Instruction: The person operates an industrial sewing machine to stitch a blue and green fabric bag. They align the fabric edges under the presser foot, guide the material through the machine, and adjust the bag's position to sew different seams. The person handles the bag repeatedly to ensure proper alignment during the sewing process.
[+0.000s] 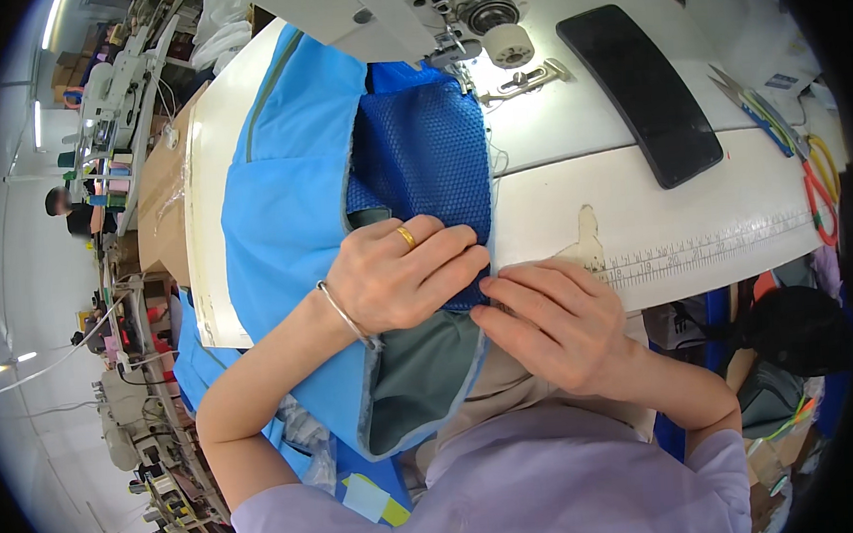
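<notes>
A light blue fabric piece [290,192] with a grey lining [423,364] lies over the sewing table and hangs off its front edge. Dark blue mesh fabric [419,145] lies on it, its far end beneath the sewing machine's presser foot [464,80]. My left hand [393,273], with a ring and a bracelet, is closed on the mesh close to its right edge. My right hand [562,322] pinches that same edge from the right, fingertips almost meeting the left ones. What lies under the fingers is hidden.
A white sewing machine [353,17] stands over the far side of the table. To the right lie a black smartphone [640,92], scissors [779,128] and a printed ruler strip [708,244]. Bags and fabric crowd below right. Far left, a person [76,212] is among other machines.
</notes>
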Demonstrator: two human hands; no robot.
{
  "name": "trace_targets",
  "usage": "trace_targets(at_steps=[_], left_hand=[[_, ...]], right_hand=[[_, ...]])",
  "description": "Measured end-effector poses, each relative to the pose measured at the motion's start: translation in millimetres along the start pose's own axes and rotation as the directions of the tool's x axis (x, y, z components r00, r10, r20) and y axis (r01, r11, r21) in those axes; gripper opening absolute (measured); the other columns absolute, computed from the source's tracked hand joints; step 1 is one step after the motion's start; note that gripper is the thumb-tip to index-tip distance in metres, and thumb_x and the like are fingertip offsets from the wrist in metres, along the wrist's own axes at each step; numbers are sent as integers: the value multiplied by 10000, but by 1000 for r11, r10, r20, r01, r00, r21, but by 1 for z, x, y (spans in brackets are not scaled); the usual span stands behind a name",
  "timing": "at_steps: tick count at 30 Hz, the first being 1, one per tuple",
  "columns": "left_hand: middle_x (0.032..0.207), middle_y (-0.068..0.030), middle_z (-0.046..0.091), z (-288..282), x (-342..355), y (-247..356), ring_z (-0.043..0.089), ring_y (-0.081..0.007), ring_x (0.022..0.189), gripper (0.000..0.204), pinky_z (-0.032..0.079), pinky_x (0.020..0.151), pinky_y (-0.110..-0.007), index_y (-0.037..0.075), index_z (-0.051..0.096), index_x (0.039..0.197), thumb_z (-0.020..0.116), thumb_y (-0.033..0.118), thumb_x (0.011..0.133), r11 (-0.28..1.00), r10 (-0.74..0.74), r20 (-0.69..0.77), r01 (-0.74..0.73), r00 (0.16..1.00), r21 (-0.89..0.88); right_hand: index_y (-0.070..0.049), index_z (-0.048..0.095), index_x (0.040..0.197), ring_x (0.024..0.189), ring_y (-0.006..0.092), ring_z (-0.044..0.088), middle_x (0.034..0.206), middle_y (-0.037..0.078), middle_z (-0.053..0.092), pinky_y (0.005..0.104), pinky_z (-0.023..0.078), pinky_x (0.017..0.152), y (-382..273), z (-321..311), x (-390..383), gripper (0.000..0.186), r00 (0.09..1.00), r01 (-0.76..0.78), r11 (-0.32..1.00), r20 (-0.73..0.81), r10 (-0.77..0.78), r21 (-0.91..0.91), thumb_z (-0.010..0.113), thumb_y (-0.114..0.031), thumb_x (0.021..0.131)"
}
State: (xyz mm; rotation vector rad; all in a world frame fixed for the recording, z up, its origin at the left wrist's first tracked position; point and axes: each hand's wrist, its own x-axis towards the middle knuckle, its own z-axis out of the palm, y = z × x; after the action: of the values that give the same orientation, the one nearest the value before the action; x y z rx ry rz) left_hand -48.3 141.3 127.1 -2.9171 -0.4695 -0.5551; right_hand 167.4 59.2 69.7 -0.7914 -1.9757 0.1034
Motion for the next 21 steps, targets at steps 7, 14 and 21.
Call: trace_targets(at_steps=[7,14,21], left_hand=[[996,-50,720,-5,3,3,690,-168,779,274,543,580,-260,83,727,997,697,117,726,1000,28,36,-28,999,3],[980,-56,720,-4,1,2,696,-173,771,278,533,567,-254,65,730,1008,711,114,735,1000,7,17,-8,1000,5],[932,-73,725,-9,2,1,727,-201,785,248,563,589,-269,49,730,1015,728,98,773,999,20,4,-20,1000,-41]], right_hand=[[-49,715,965,989,258,673,1051,119,705,369,559,837,0,0,-3,196,1000,7,1000,-2,-7,-3,722,-138,791],[-45,709,953,1019,260,658,1044,99,700,374,554,859,-1,0,-2,185,999,-41,999,3,41,-14,761,-141,803],[-33,713,978,1025,259,660,1064,107,702,374,553,861,1,-1,-2,202,1000,11,999,8,-10,-50,762,-150,822]])
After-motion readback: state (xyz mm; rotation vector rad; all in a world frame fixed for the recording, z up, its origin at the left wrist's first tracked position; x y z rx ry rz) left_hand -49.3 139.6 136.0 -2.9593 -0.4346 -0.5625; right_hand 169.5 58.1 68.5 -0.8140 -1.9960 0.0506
